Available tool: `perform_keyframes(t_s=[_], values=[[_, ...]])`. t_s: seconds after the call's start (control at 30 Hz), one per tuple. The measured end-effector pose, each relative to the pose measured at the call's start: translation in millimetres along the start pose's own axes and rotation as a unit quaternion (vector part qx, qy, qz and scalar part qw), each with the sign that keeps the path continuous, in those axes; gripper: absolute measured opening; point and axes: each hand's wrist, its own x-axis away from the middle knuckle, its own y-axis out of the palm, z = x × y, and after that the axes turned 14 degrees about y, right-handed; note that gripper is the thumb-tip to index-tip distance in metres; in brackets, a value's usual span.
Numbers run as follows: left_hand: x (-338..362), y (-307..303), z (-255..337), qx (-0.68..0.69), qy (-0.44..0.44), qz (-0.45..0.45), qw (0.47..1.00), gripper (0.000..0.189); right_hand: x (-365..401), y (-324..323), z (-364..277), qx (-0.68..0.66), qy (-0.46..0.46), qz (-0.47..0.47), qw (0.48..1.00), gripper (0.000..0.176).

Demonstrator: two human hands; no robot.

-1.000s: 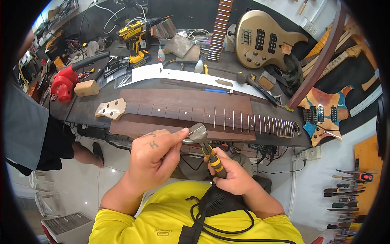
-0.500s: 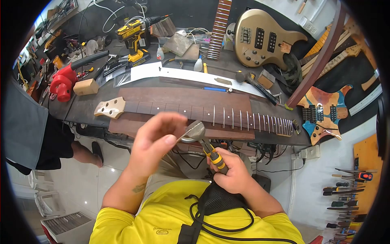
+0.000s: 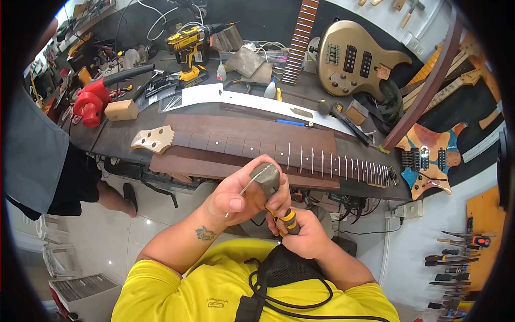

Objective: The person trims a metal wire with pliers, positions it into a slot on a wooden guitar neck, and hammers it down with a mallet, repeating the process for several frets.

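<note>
In front of my chest, my right hand point(image 3: 307, 236) is wrapped around the yellow-and-black handles of a pair of nippers point(image 3: 266, 181), whose metal head points up and away from me. My left hand point(image 3: 233, 199) is closed around a thin, curved fret wire point(image 3: 248, 187); the wire's upper end lies against the nipper head. Fingers of that hand curl behind the head, and their tips show on its right side. Beyond my hands lies a bass neck point(image 3: 241, 146) with a pale headstock, metal frets seated along its right part and bare slots toward the headstock.
The neck rests over brown boards point(image 3: 214, 126) on the dark bench. Behind it are a white paper strip point(image 3: 257, 102), a blue pen point(image 3: 292, 122), a hammer point(image 3: 343, 119), a yellow drill point(image 3: 186, 51) and a red blower point(image 3: 91, 104). A person point(image 3: 35, 139) stands at left.
My left hand has moved from beside the nippers to around their head, bringing the fret wire upright against it. The nippers dropped slightly toward me. The view has shifted a little.
</note>
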Motion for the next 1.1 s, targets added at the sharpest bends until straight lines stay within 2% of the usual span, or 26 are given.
perform_keyframes(t_s=[0.2,0.3,0.37,0.4,0.47,0.5,0.57,0.6,0.67,0.7,0.73,0.77,0.8,0.87,0.93,1.0,1.07,1.1], values=[[-2,-2,-1,-0.011,0.006,-0.008,1.0,0.079,-1,0,3,-0.033,0.016,-0.014,0.999,0.022],[-5,3,4,-0.007,-0.002,-0.024,1.0,0.078,-4,-5,12,-0.008,-0.015,-0.005,1.0,0.023],[-13,23,10,-0.076,0.033,0.098,0.992,0.072,-5,-12,7,0.107,-0.073,0.042,0.991,0.023],[-7,14,11,-0.071,0.024,0.086,0.993,0.072,-1,-16,2,0.106,-0.076,0.057,0.99,0.023],[16,-15,26,-0.225,0.06,0.084,0.969,0.048,4,-24,-9,0.226,-0.099,0.1,0.964,0.027],[23,-16,35,-0.225,0.058,0.079,0.969,0.048,5,-27,-6,0.226,-0.101,0.105,0.963,0.027],[37,-11,52,-0.232,-0.058,0.102,0.966,0.021,5,-34,1,0.251,-0.082,0.099,0.959,0.032],[41,-9,53,-0.24,-0.052,0.105,0.964,0.021,5,-37,-3,0.252,-0.089,0.091,0.959,0.032],[46,-7,49,-0.14,-0.009,0.097,0.985,0.009,10,-46,-20,0.379,-0.117,0.055,0.916,0.034],[50,-5,50,-0.124,-0.025,0.1,0.987,0.012,8,-51,-28,0.394,-0.11,0.042,0.912,0.032],[53,-12,46,-0.117,-0.021,0.045,0.992,0.015,8,-57,-42,0.433,-0.117,0.034,0.893,0.031],[61,-19,44,-0.119,-0.049,0.041,0.991,0.017,5,-65,-60,0.477,-0.11,0.0,0.872,0.042],[62,-21,37,-0.084,-0.043,0.051,0.994,0.013,-1,-71,-71,0.489,-0.136,-0.014,0.861,0.041],[61,-23,27,0.0,0.002,0.012,1.0,0.011,-12,-83,-94,0.529,-0.141,-0.037,0.836,0.034],[48,-17,27,0.056,0.074,-0.097,0.991,0.013,-16,-87,-112,0.571,-0.118,-0.011,0.813,0.034],[45,6,33,0.039,0.114,-0.073,0.99,0.015,-16,-100,-136,0.634,-0.096,-0.008,0.767,0.037],[55,-5,38,0.013,0.096,-0.065,0.993,0.015,-33,-138,-135,0.573,-0.083,0.034,0.815,0.039],[59,-9,41,-0.009,0.069,-0.056,0.996,0.014,-43,-165,-128,0.591,-0.097,0.091,0.795,0.038]])
